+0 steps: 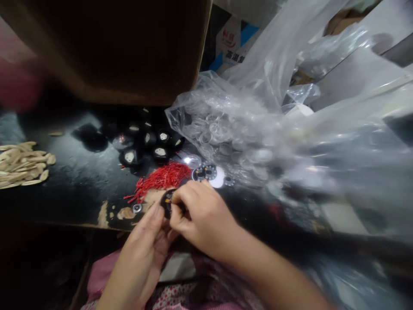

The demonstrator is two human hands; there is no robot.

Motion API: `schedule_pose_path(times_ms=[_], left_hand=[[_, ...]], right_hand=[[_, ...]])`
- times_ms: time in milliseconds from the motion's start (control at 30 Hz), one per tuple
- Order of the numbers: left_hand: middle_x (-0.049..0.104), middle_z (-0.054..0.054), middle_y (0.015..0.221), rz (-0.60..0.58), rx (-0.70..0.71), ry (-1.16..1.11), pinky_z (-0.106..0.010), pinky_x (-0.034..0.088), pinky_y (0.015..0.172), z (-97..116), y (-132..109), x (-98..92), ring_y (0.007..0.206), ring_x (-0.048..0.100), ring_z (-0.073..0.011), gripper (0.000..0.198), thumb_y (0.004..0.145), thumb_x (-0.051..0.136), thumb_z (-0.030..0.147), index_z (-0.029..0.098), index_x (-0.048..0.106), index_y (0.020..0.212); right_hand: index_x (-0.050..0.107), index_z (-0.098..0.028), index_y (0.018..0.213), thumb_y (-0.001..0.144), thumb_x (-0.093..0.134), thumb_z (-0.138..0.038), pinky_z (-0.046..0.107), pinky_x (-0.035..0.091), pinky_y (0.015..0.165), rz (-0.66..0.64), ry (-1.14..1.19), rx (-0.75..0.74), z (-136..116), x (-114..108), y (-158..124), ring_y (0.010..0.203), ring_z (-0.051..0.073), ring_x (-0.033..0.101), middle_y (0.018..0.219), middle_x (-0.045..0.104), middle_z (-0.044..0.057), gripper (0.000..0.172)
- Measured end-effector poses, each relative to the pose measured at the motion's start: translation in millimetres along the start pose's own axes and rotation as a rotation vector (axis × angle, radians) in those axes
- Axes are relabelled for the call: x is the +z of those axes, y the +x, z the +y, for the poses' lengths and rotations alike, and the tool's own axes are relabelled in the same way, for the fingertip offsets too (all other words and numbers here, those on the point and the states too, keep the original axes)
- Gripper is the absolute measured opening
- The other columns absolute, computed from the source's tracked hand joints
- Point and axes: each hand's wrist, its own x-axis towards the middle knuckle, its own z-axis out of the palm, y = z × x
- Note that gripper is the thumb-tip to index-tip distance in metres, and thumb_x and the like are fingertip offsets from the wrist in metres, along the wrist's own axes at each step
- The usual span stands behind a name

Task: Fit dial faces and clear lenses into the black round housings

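My left hand [150, 232] is closed around a small round black piece with a printed dial face [167, 201], held over the table's front edge. Thumb and finger of my right hand [201, 213] pinch at that face; whatever lies between the fingertips is hidden. Just beyond my hands is a heap of thin red pointers [164, 177]. More black dial discs [206, 172] with white marks lie beside it, partly over a white disc [217, 177]. A small silver-rimmed round part [137, 208] rests left of my hands.
Several black rounded housings [129, 156] stand behind the red heap. A clear plastic bag [226, 125] of transparent round covers spills over the right side. Pale flat slips [24, 163] are piled at far left. A large cardboard box [129, 97] rises at the back.
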Motion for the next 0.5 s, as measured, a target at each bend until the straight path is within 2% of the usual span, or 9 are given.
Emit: schedule_pose_path(times_ms=[33,100,167,233,300,367,433,500], left_hand=[[0.074,-0.004,0.112,0.004,0.006,0.004,-0.033,0.056,0.090,-2,1,-1.3,0.115,0.063,-0.0294,0.040,0.066,0.080,0.048,0.029,0.075,0.101],[0.071,-0.003,0.120,-0.002,0.107,0.108,-0.036,0.050,0.100,-7,6,-7.5,0.122,0.059,-0.0295,0.040,0.071,0.076,0.048,0.031,0.074,0.107],[0.066,-0.001,0.130,-0.014,0.225,0.268,-0.040,0.040,0.110,-10,12,-15.3,0.130,0.052,-0.0292,0.042,0.075,0.074,0.045,0.033,0.070,0.116],[0.064,-0.002,0.134,-0.034,0.257,0.308,-0.043,0.036,0.112,-10,18,-20.4,0.131,0.050,-0.0297,0.044,0.078,0.071,0.044,0.032,0.067,0.121],[0.064,-0.003,0.134,-0.034,0.226,0.185,-0.043,0.041,0.109,-9,20,-20.8,0.128,0.054,-0.0293,0.045,0.080,0.068,0.046,0.030,0.066,0.122],[0.063,-0.002,0.135,-0.040,0.199,0.064,-0.038,0.049,0.102,-8,19,-18.2,0.125,0.057,-0.0276,0.044,0.080,0.069,0.045,0.031,0.067,0.122],[0.063,0.000,0.136,-0.061,0.173,0.039,-0.032,0.054,0.095,-9,17,-15.9,0.122,0.059,-0.0257,0.043,0.079,0.072,0.043,0.032,0.068,0.120],[0.065,0.001,0.133,-0.079,0.134,0.035,-0.027,0.057,0.090,-12,17,-15.4,0.118,0.062,-0.0238,0.042,0.078,0.073,0.042,0.033,0.069,0.118]], right_hand=[[0.058,-0.018,0.076,0.085,0.051,-0.015,0.029,0.039,0.069,-0.017,0.039,0.060,-1,-2,1,0.068,0.015,0.051,0.073,0.061,0.002,0.012],[0.058,-0.018,0.076,0.084,0.057,-0.014,0.026,0.039,0.066,-0.085,0.141,0.171,-1,-7,2,0.065,0.012,0.052,0.073,0.061,-0.001,0.009],[0.061,-0.018,0.078,0.083,0.061,-0.015,0.023,0.040,0.064,-0.183,0.275,0.213,6,-12,6,0.064,0.011,0.055,0.074,0.063,-0.002,0.007],[0.064,-0.019,0.082,0.088,0.060,-0.020,0.022,0.044,0.068,-0.223,0.351,0.215,20,-13,13,0.072,0.011,0.060,0.080,0.067,-0.001,0.007],[0.066,-0.019,0.095,0.094,0.054,-0.025,0.026,0.046,0.081,-0.188,0.234,0.251,38,-10,24,0.089,0.015,0.064,0.097,0.070,0.003,0.014],[0.063,-0.018,0.116,0.095,0.051,-0.023,0.036,0.043,0.094,-0.160,-0.010,0.316,55,-4,37,0.107,0.022,0.061,0.118,0.066,0.010,0.025],[0.056,-0.014,0.128,0.092,0.053,-0.019,0.046,0.040,0.098,-0.186,-0.139,0.344,67,0,47,0.113,0.029,0.058,0.125,0.061,0.016,0.036],[0.055,-0.012,0.131,0.089,0.056,-0.018,0.050,0.040,0.097,-0.210,-0.149,0.343,74,2,53,0.111,0.032,0.058,0.123,0.059,0.019,0.042]])
